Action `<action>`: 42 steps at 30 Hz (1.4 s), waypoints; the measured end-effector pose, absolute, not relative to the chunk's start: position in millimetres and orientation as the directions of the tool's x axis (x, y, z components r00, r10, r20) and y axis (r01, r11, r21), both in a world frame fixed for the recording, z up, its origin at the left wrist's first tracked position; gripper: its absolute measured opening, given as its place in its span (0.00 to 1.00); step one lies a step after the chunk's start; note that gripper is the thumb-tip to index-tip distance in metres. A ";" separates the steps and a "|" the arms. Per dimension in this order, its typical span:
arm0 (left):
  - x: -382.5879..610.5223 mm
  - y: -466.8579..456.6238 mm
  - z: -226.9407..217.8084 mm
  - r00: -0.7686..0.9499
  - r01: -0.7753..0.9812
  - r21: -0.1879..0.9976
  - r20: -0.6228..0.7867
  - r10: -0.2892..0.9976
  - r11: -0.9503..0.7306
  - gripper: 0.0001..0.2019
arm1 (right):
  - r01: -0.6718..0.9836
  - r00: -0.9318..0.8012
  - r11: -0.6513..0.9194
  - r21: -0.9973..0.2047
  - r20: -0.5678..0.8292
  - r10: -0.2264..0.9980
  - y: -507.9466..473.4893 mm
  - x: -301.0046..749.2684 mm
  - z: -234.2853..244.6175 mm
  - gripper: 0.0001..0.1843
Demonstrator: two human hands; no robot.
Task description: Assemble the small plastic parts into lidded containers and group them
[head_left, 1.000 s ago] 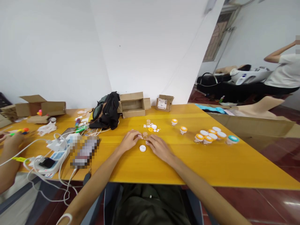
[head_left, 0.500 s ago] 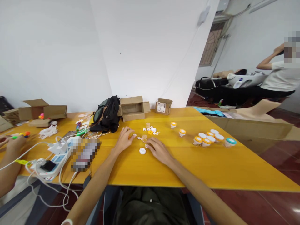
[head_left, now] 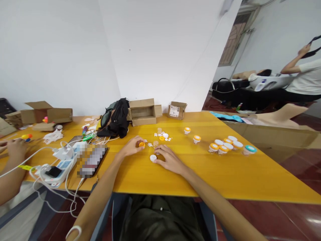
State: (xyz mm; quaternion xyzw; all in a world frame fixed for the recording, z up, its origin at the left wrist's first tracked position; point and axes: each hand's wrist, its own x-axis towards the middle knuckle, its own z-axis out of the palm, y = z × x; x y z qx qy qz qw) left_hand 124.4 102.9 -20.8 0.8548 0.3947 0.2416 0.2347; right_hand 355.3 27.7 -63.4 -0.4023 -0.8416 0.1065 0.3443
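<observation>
Between the fingertips of my left hand [head_left: 131,146] is a small round orange cap [head_left: 141,144], its face turned up toward me. My right hand [head_left: 170,160] rests low over the table with its fingers apart. Its thumb tip is at the edge of a white round disc [head_left: 152,158]. A small white cut-out piece [head_left: 157,153] lies partly under the right fingers. Just beyond them stands a small clear cup [head_left: 155,144]. White perforated pieces [head_left: 149,145] lie between the hands. Farther back are an orange ring [head_left: 162,138], a white disc [head_left: 165,135] and another clear cup [head_left: 159,130].
Several clear containers with orange, white and teal lids [head_left: 228,146] stand at the right. A phone [head_left: 93,162], power strip [head_left: 66,167] and cables are at the left. Behind are a black bag [head_left: 119,118] and an open carton [head_left: 142,113]. A co-worker's hand [head_left: 16,147] is far left.
My right hand has shifted from the small white piece to the white disc's edge. The orange cap in my left hand now shows more fully. The view has tilted slightly.
</observation>
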 end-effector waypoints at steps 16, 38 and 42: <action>154.2 77.2 -21.2 0.797 0.317 0.692 0.177 0.578 -0.648 0.13 | 0.601 -0.405 0.627 -0.496 0.487 0.773 24.3 357.9 -56.6 0.14; 155.7 71.4 -18.5 0.795 0.331 0.718 0.138 0.591 -0.612 0.13 | 0.528 -0.322 0.591 -0.609 0.501 0.804 17.6 363.3 -48.9 0.23; 155.8 72.1 -19.1 0.814 0.326 0.719 0.118 0.569 -0.614 0.11 | 0.534 -0.324 0.599 -0.597 0.510 0.797 17.1 363.1 -48.6 0.22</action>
